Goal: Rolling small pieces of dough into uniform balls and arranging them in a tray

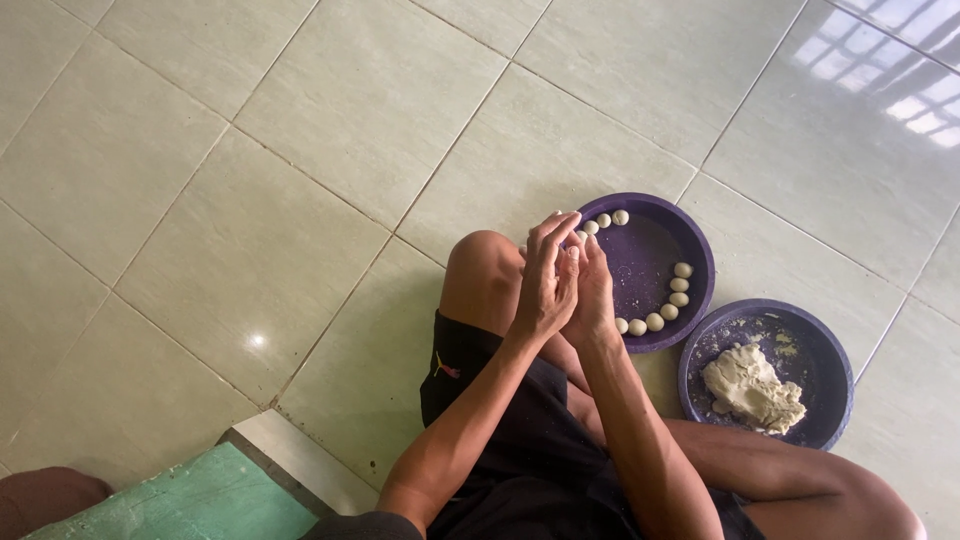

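Left hand [543, 283] and right hand [592, 292] pressed palm to palm; any dough between them is hidden. Balls [660, 320] line the tray [700, 260] just beyond; dough [752, 388] lies right. Advise light, even circular pressure.

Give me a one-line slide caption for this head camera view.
Seated on a tiled floor, a person presses left hand against right hand beside a purple tray ringed with dough balls.

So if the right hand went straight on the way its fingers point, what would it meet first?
Probably the far rim of the purple tray, near the dough balls there; the right hand is raised, so depth is unclear.
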